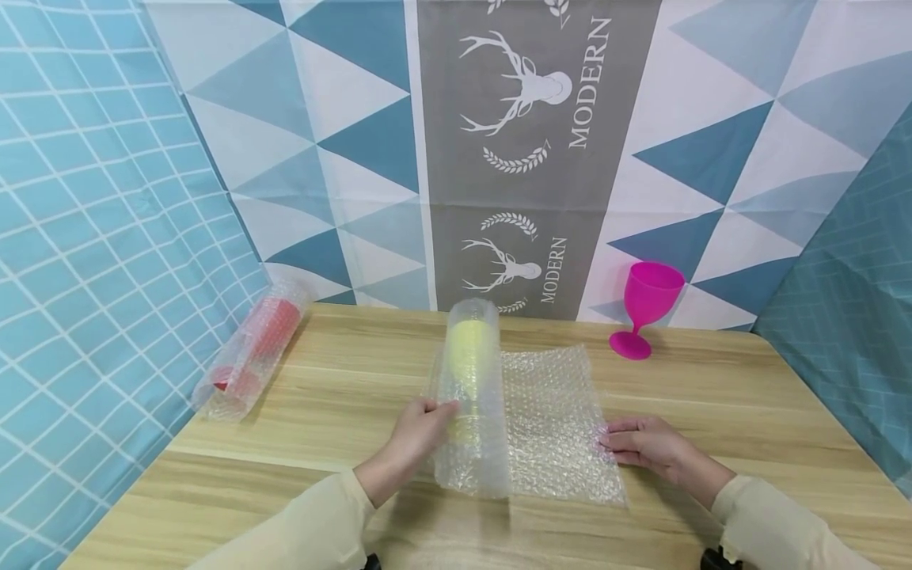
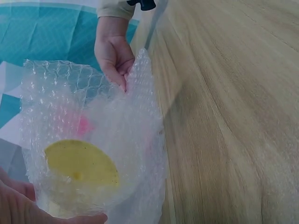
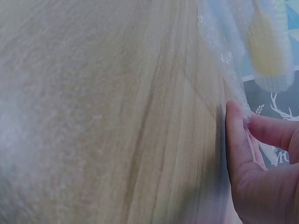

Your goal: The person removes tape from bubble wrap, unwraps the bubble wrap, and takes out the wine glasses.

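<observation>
A yellow goblet [image 1: 468, 348] lies inside a roll of clear bubble wrap [image 1: 552, 427], its bowl toward the back. My left hand [image 1: 420, 431] grips the roll from its left side, thumb on top. From the roll a flat flap of wrap extends to the right. At the flap's right edge, my right hand [image 1: 655, 450] pinches the plastic between thumb and fingers. The left wrist view looks into the roll's near end, where the goblet's round yellow foot [image 2: 81, 161] shows. In the right wrist view, the pinched edge of the wrap [image 3: 222, 51] rises off the wooden surface.
A bright pink goblet [image 1: 651, 297] stands upright at the back right of the wooden table [image 1: 342, 427]. Toward the left edge lies a red goblet [image 1: 274, 328] rolled in bubble wrap. Patterned cloth [image 1: 520, 198] hangs behind the table, with blue cloth at both sides.
</observation>
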Tool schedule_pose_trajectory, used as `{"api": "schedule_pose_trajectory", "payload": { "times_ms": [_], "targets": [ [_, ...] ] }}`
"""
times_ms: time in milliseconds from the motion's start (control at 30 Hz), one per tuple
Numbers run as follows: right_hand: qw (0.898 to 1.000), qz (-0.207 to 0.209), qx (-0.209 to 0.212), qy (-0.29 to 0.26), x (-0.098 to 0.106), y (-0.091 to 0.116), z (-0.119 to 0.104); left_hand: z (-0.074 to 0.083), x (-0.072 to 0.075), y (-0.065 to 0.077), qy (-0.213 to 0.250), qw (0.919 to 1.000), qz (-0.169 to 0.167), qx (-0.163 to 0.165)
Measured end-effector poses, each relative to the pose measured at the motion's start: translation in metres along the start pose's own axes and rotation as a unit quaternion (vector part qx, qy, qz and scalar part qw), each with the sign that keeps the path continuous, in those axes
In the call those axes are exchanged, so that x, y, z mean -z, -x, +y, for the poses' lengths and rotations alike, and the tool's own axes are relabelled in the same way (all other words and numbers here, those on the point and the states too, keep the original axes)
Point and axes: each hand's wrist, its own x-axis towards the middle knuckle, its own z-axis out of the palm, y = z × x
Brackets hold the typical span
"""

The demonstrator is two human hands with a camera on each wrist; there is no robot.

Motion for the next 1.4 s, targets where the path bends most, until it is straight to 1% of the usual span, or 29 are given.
{"api": "schedule_pose_trajectory", "payload": {
  "times_ms": [167,467,633,700,1000,1267,1400],
  "targets": [
    [1.000,0.000,0.001,0.000,-0.001,0.000,-0.001,-0.001,-0.003,-0.002,-0.004,1.0000,0.001,0.002],
    [1.000,0.001,-0.004,0.002,-0.001,-0.002,-0.001,-0.003,-0.006,-0.005,0.003,0.9997,-0.015,0.017],
    [1.000,0.005,-0.003,0.003,-0.001,-0.002,-0.001,-0.004,-0.007,-0.006,-0.011,0.9995,-0.007,0.027],
    [1.000,0.005,-0.002,0.004,-0.001,-0.002,-0.001,-0.004,-0.008,-0.006,-0.016,0.9995,-0.004,0.028],
    [1.000,-0.003,0.001,0.000,-0.001,-0.003,0.000,-0.007,-0.014,-0.009,-0.005,0.9999,0.002,0.012],
    [1.000,-0.005,0.004,0.001,-0.003,-0.003,0.000,-0.009,-0.016,-0.011,-0.017,0.9997,0.003,0.015],
    [1.000,-0.001,-0.001,0.000,-0.004,-0.005,0.000,-0.009,-0.016,-0.012,-0.015,0.9998,-0.001,0.014]
  ]
}}
